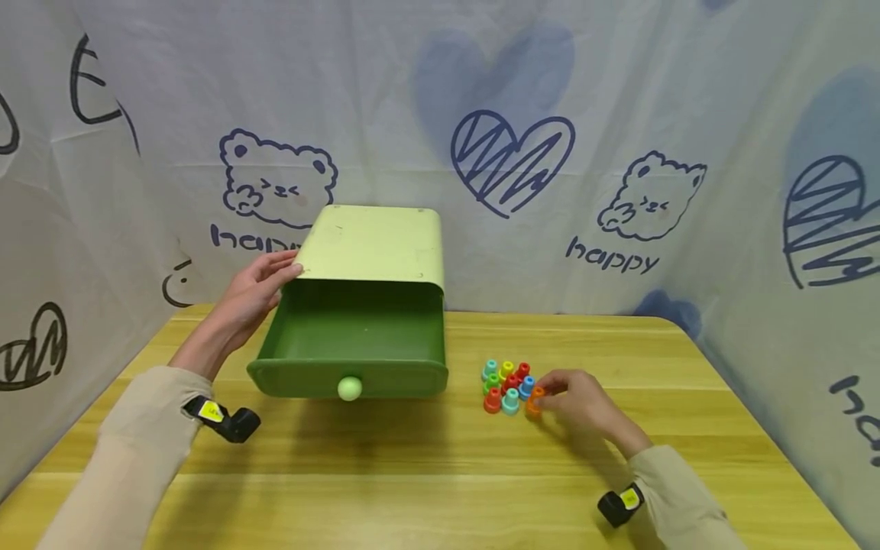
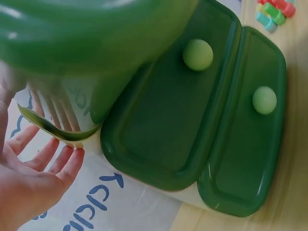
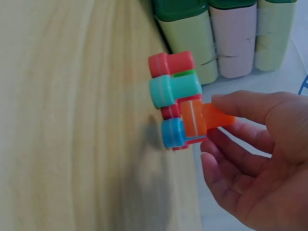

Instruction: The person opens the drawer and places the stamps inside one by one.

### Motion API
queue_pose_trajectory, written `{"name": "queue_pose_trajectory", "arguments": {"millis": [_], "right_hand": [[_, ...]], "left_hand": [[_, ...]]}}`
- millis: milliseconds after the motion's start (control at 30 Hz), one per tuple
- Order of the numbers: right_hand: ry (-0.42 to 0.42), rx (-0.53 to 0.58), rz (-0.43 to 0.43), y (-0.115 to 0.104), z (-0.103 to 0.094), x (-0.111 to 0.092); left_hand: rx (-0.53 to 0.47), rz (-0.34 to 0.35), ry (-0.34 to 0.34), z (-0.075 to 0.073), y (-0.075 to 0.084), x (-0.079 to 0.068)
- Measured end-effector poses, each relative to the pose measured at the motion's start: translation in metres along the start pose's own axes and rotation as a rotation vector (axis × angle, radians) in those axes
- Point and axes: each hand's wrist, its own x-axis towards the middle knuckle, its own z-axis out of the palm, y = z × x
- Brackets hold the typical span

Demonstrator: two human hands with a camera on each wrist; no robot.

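A pale-green drawer cabinet (image 1: pixel 378 244) stands on the left half of the table, its top green drawer (image 1: pixel 364 325) pulled out with nothing visible inside. My left hand (image 1: pixel 250 294) rests against the cabinet's upper left edge, fingers extended along the side in the left wrist view. Over on the right, my right hand (image 1: pixel 580 401) pinches an orange peg-like plastic piece (image 3: pixel 195 118) between thumb and fingers. Beside it stand several similar small pieces in a close group, among them a red one (image 1: pixel 492 401), a light-blue one (image 1: pixel 510 402) and a blue one (image 3: pixel 173 133).
Two lower drawers with round knobs, a middle one (image 2: pixel 159 125) and a bottom one (image 2: pixel 245 125), are closed. The wooden table (image 1: pixel 522 489) reaches back to a printed cloth (image 1: pixel 385 114) with hearts and bears. Cloth also hangs at both sides.
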Motion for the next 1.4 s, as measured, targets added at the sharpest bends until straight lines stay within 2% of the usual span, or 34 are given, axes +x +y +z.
{"name": "queue_pose_trajectory", "arguments": {"millis": [167,367,667,967,1100,1233,1400], "right_hand": [[0.051,-0.023,-0.020,-0.004,-0.006,0.004],[0.062,-0.046,-0.067,-0.017,-0.013,0.010],[-0.004,-0.034,-0.130,-0.050,-0.027,0.025],[0.005,0.063,-0.089,-0.075,-0.030,0.025],[-0.030,0.084,-0.091,-0.085,-0.031,0.023],[-0.071,0.092,-0.087,-0.099,-0.036,0.024],[-0.069,0.075,-0.091,-0.118,-0.042,0.026]], "left_hand": [[-0.039,-0.021,-0.001,0.001,0.001,0.000],[-0.055,-0.028,-0.008,0.002,0.003,0.000],[-0.062,-0.033,-0.008,0.001,0.002,0.000],[-0.016,-0.007,-0.014,0.003,-0.003,0.000],[-0.009,0.000,-0.016,0.000,-0.005,0.000],[-0.017,-0.004,-0.009,-0.002,-0.006,-0.002],[-0.034,0.001,0.003,0.000,-0.007,-0.002]]}}
